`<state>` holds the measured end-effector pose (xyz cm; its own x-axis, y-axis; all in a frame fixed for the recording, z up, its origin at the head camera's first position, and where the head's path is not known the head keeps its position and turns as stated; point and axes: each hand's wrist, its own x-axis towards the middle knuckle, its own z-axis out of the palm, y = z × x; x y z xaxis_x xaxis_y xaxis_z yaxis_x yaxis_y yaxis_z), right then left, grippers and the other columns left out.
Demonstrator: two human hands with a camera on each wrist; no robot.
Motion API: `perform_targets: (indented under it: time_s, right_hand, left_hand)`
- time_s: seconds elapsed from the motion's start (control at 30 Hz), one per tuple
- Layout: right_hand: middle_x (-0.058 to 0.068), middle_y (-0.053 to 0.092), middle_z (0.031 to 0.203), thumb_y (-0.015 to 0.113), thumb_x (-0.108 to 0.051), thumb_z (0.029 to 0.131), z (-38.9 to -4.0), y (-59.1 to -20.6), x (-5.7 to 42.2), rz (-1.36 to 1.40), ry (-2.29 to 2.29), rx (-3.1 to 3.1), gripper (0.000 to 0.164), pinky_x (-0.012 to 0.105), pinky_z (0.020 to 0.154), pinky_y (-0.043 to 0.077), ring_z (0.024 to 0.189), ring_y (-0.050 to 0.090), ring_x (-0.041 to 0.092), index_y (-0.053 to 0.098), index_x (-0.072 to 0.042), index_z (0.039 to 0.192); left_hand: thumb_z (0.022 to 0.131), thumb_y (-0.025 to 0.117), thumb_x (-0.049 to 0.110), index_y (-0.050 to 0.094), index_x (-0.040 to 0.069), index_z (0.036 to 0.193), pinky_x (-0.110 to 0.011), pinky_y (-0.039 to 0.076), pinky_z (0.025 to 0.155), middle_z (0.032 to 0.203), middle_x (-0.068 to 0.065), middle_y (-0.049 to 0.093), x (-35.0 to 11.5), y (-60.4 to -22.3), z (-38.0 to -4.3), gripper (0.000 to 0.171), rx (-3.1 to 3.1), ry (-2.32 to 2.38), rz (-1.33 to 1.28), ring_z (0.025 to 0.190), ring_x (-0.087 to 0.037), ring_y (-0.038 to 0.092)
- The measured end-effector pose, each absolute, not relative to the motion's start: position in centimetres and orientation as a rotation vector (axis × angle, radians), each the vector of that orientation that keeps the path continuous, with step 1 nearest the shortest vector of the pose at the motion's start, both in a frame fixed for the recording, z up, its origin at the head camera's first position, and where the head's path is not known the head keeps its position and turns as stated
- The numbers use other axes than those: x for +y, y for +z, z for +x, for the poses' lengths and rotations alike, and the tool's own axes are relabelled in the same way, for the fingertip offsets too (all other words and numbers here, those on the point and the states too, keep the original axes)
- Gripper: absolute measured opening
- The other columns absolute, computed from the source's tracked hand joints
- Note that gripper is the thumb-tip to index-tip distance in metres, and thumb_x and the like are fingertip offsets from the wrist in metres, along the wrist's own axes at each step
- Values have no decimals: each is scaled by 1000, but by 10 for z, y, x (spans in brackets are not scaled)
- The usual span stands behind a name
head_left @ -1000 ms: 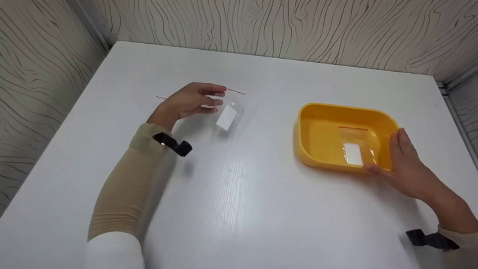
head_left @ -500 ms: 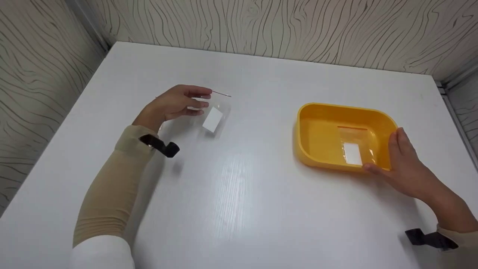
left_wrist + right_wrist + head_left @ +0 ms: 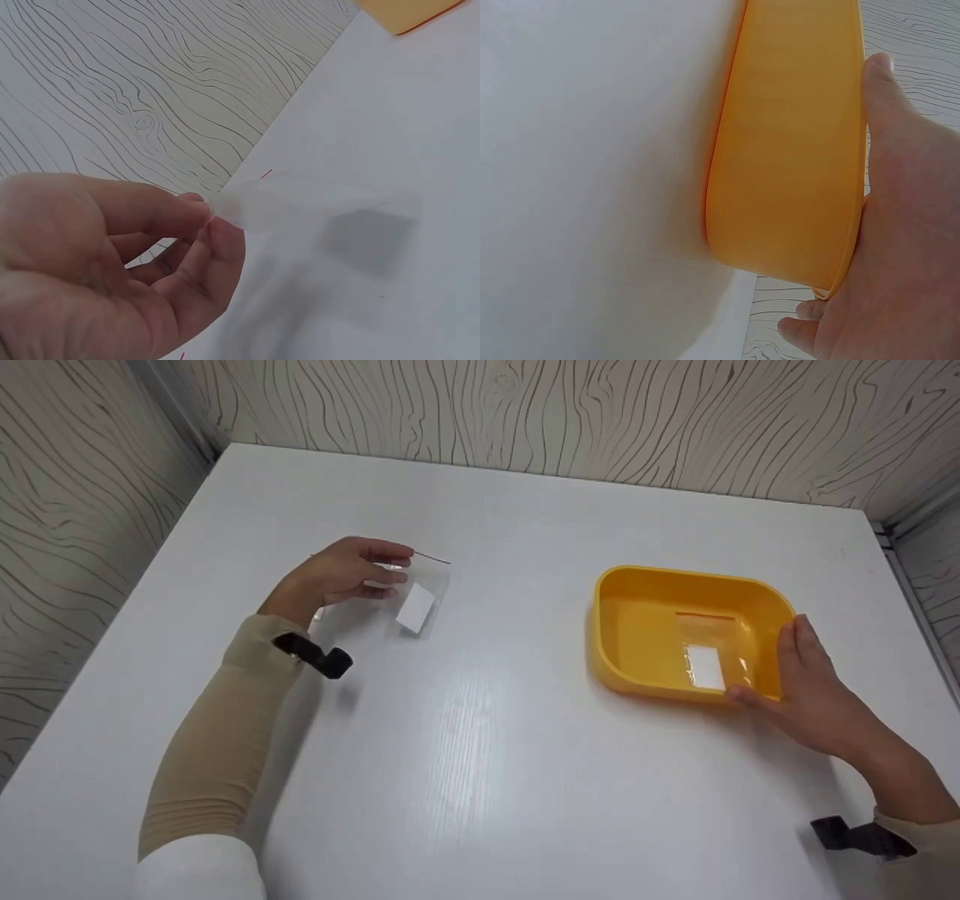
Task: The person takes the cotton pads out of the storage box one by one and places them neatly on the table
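In the head view my left hand is over the left part of the table, pinching a clear zip bag between thumb and fingers. The bag has a thin red line along its top and a white rectangular patch; in the left wrist view it hangs out from the fingertips as a hazy sheet. Another clear bag lies mostly hidden behind my left hand and wrist. My right hand holds the near right corner of a yellow bin, thumb at the front rim, fingers along the right side. Inside the bin lies a similar bag.
The white table carries the bin at its right side. Patterned wall panels stand along the back and the left edge of the table. A black camera mount sits on each wrist.
My left hand has moved left and slightly nearer with the pinched bag. The right hand still holds the bin, which has stayed in place.
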<state>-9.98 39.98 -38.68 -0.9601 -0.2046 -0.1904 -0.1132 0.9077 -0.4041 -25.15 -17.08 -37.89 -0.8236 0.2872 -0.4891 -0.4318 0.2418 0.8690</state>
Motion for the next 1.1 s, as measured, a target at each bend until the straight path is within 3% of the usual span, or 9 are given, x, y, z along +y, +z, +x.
perform_targets:
  time_s: [0.33,0.8,1.1]
  right_hand:
    - [33,-28,158,63,-48,99,-101,-386,400,-239,-558,2838,114,72,115,2,147,-18,54,-20,13,150]
    - [32,-29,158,62,-49,99,-100,-387,400,-217,-547,2832,115,71,115,1,147,-18,54,-21,12,150]
    - [32,-30,158,62,-49,99,-100,-387,400,-219,-552,2826,114,71,115,1,147,-19,54,-20,13,150]
  left_hand:
    - [95,67,-1,56,7,145,-31,55,96,144,-10,51,-179,-382,-249,52,2087,1467,-100,116,-21,53]
    - [94,64,3,58,14,144,-39,49,105,144,-4,54,-178,-385,-247,52,2271,1203,-44,120,-24,55]
    - [97,62,9,54,16,146,-42,45,106,143,-6,51,-175,-380,-244,50,2295,1103,-20,111,-28,59]
